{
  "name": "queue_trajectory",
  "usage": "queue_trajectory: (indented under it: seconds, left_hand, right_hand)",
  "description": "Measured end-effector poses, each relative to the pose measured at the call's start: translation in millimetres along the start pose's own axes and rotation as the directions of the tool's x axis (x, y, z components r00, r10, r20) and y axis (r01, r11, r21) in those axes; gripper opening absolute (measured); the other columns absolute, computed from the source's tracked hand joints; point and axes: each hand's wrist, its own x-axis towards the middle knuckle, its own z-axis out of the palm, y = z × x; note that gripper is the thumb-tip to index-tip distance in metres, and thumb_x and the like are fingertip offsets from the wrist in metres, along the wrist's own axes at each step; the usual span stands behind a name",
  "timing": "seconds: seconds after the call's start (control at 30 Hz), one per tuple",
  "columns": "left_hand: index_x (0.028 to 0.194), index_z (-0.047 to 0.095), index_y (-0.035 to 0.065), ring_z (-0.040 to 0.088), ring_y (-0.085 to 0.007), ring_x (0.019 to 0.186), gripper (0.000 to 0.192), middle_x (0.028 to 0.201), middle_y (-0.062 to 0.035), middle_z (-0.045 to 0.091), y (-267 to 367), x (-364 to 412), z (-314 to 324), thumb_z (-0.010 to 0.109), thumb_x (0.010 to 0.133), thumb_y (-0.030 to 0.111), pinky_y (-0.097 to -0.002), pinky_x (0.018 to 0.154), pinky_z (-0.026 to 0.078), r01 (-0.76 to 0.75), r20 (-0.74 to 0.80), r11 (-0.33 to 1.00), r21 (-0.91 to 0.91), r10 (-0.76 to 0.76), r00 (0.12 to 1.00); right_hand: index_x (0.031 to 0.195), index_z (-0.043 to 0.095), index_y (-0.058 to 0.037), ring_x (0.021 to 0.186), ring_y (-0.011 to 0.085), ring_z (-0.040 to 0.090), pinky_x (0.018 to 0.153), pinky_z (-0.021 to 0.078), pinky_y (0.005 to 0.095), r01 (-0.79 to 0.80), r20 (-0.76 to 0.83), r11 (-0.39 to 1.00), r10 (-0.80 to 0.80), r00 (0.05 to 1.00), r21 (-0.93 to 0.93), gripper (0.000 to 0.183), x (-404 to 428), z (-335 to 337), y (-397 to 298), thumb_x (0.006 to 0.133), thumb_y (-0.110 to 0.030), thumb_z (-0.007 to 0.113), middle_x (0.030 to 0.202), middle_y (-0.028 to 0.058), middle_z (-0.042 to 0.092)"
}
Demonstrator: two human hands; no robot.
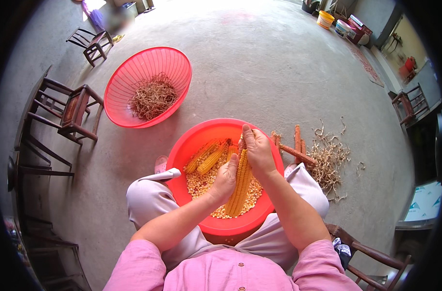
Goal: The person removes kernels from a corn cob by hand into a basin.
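Observation:
Between my knees stands a red plastic basin (pixel 221 228) with loose corn kernels (pixel 202 183) spread over its bottom. Above it I hold an ear of dried yellow corn (pixel 239 189), its upper end partly stripped to the cob. My left hand (pixel 226 178) grips the ear along its left side, thumb up. Around the top end my right hand (pixel 258 151) is closed, its thumb raised, covering part of the bare portion. Several more corn ears (pixel 211 158) lie on the kernels at the basin's far left.
A tilted red plastic basket (pixel 113 109) holds dry brown, stringy matter (pixel 155 96). Bare reddish cobs (pixel 297 142) and a tangle of dry, root-like strands (pixel 328 163) lie on the concrete floor right of the basin. Wooden chairs (pixel 75 109) line the left wall; buckets (pixel 325 19) stand far right.

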Motion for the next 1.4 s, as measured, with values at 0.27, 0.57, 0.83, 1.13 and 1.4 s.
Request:
queue_trajectory:
  seconds: [0.27, 0.57, 0.83, 1.13, 1.4]
  left_hand:
    - [0.101, 0.053, 0.0034, 0.052, -0.0094, 0.078, 0.056, 0.087, -0.0024, 0.057, 12, 0, 2, 0.042, 0.091, 0.058, -0.0238, 0.071, 0.044, -0.002, -0.020, 0.999, -0.043, 0.001, 1.000]
    - [0.112, 0.049, 0.0057, 0.060, -0.0154, 0.076, 0.065, 0.089, -0.0062, 0.057, 16, 2, 1, 0.046, 0.084, 0.064, -0.0303, 0.067, 0.052, 0.061, 0.048, 0.998, -0.020, -0.060, 0.997]
    - [0.115, 0.048, 0.0079, 0.064, -0.0216, 0.073, 0.069, 0.084, -0.0098, 0.060, 26, -5, -6, 0.047, 0.080, 0.068, -0.0365, 0.063, 0.055, 0.275, 0.142, 0.937, -0.214, -0.249, 0.958]
    - [0.103, 0.051, 0.0052, 0.062, -0.0181, 0.064, 0.049, 0.080, -0.0079, 0.059, 21, -7, -9, 0.064, 0.082, 0.048, -0.0320, 0.058, 0.053, 0.219, 0.104, 0.971, 0.095, -0.228, 0.968]
    - [0.101, 0.050, 0.0045, 0.060, -0.0150, 0.065, 0.036, 0.082, -0.0056, 0.058, 0, -1, -8, 0.065, 0.086, 0.033, -0.0297, 0.058, 0.050, -0.255, 0.106, 0.900, 0.355, 0.232, 0.967]
  right_hand:
    - [0.078, 0.052, -0.0079, 0.058, 0.0058, 0.046, 0.055, 0.0406, 0.0210, -0.104, 0.003, 0.994, 0.104, 0.995, 0.031, 0.038, -5, 3, -10, 0.092, -0.043, 0.052, 0.066, -0.0017, 0.051]
    - [0.088, 0.059, -0.0042, 0.069, 0.0110, 0.055, 0.067, 0.0450, 0.0275, -0.284, 0.136, 0.908, 0.254, 0.958, 0.306, 0.042, -3, -11, -21, 0.097, -0.042, 0.042, 0.078, 0.0034, 0.060]
    - [0.103, 0.059, -0.0019, 0.079, 0.0134, 0.059, 0.074, 0.0460, 0.0271, -0.385, 0.306, 0.899, 0.313, 0.899, 0.210, 0.023, -11, -18, -38, 0.090, -0.021, 0.055, 0.088, 0.0043, 0.062]
    - [0.101, 0.059, 0.0016, 0.080, 0.0111, 0.058, 0.073, 0.0475, 0.0276, -0.237, 0.358, 0.969, 0.199, 0.912, 0.064, 0.020, -7, -21, -24, 0.084, -0.008, 0.062, 0.090, 0.0050, 0.062]
    - [0.090, 0.054, -0.0003, 0.076, 0.0099, 0.057, 0.065, 0.0480, 0.0265, -0.174, 0.258, 0.984, 0.179, 0.949, -0.045, 0.014, -8, -6, -8, 0.084, -0.009, 0.063, 0.080, 0.0038, 0.056]
